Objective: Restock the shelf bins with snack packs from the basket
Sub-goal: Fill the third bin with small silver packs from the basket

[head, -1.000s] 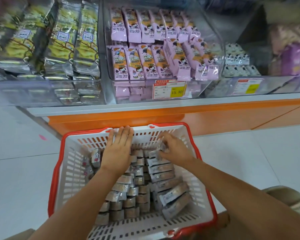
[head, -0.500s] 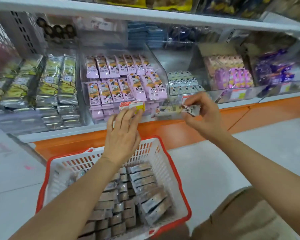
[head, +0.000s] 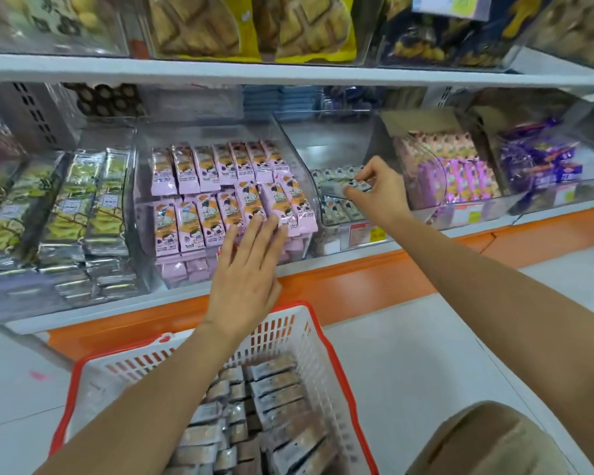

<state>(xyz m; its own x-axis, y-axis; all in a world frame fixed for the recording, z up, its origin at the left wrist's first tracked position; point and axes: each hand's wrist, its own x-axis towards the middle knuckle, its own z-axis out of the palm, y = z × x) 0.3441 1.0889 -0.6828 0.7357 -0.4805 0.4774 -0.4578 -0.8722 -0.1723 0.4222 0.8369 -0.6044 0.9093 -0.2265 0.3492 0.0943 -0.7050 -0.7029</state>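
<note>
Silvery-white foil with dark printed patches covers the small snack pack (head: 356,185) that the right hand (head: 383,192) pinches between thumb and curled fingertips. The pack is flat and oblong and lies roughly level. It is held just above the open top of a clear plastic shelf bin (head: 340,138), where a low layer of like pale packs (head: 340,210) lies at the bottom front.

The left hand (head: 251,272) is raised flat, its fingers straight and only slightly parted. Its fingertips reach the lower front of the neighbouring clear bin, which is filled with rows of pink packs (head: 220,186). Whether the fingertips touch the bin cannot be told.

Below both arms sits the basket (head: 288,334), white slotted plastic with a red rim. In it, the remaining snack packs (head: 278,399) lie in close rows, grey-silver and crimped at the ends, most of them face down or edge on, so their print is hard to read.
</note>
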